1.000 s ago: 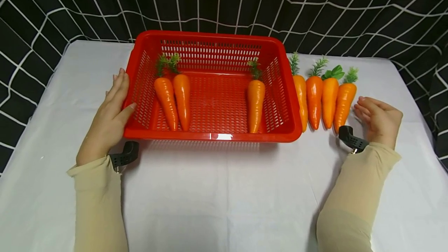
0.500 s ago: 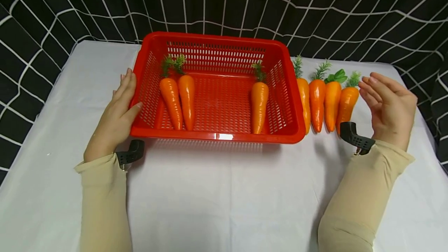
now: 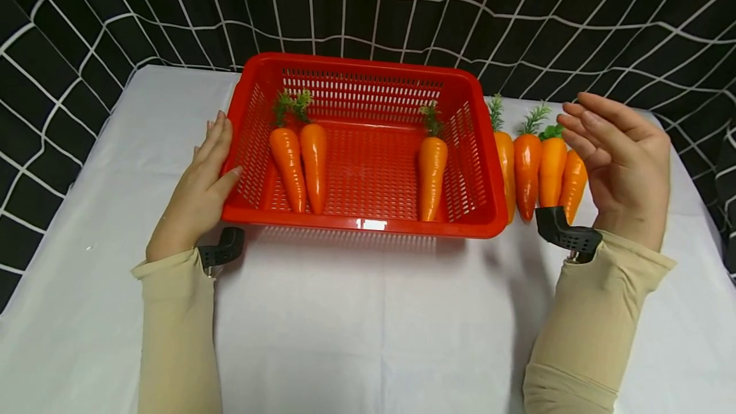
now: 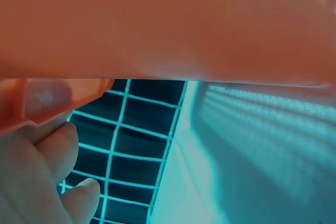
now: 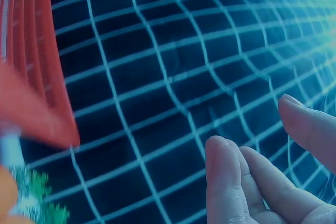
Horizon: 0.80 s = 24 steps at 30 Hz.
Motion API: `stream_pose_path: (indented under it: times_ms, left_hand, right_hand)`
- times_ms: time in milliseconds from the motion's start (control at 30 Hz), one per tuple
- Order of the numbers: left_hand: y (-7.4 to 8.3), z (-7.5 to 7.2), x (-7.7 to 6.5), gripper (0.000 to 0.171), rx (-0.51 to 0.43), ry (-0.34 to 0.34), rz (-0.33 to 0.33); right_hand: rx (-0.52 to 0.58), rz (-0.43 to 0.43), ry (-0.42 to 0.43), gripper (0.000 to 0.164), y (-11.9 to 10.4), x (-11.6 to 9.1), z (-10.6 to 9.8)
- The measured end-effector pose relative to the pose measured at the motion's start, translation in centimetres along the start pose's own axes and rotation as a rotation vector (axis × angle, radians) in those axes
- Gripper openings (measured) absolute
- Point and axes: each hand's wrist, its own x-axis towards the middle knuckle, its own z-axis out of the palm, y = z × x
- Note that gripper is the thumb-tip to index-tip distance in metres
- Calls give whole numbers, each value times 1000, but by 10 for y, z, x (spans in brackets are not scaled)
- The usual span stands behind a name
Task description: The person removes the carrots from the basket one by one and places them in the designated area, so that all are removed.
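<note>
My left hand lies along the left side of a red plastic basket, its fingers fairly straight against the outer wall and the thumb at the rim. Two fingertips show just below the basket's edge in the left wrist view. Inside the basket lie two carrots on the left, one beside another, and a third carrot on the right. My right hand is raised, palm turned inward with loosely bent fingers and nothing in it. It partly hides the rightmost carrot outside the basket.
Several carrots with green tops, among them a darker orange one, lie in a row right of the basket; its rim overlaps the nearest. White cloth covers the table. A black curtain with white netting hangs behind and at both sides.
My right hand has risen from beside the row of carrots and then moved left over its right end. The left hand stays against the basket. The head view has shifted slightly.
</note>
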Motion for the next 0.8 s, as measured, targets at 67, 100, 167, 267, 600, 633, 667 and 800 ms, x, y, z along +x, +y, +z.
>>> stream_pose_path:
  times_ms: [67,100,167,267,600,633,667,800]
  left_hand:
    - [0,-2,-1,61,2,4,-4]
    - [0,-2,-2,61,1,6,-3]
    - [0,-2,-2,61,-5,8,-5]
    - [-1,-1,-1,61,-14,10,1]
    - [-2,1,2,60,-9,-2,4]
    - [-2,1,2,60,-7,-2,4]
    - [-2,1,2,60,-5,-1,5]
    - [-3,1,2,61,-6,-5,11]
  right_hand:
    - [-24,-25,-50,29,1,-3,10]
    - [-36,-35,-73,29,1,-5,15]
    - [-68,-45,-115,29,2,-7,23]
    - [-81,-24,-162,30,3,-9,33]
    - [-181,44,-273,33,9,-5,65]
    - [-196,56,-288,33,10,-3,72]
    - [-220,67,-306,33,11,-1,79]
    - [-339,103,-380,32,17,5,105]
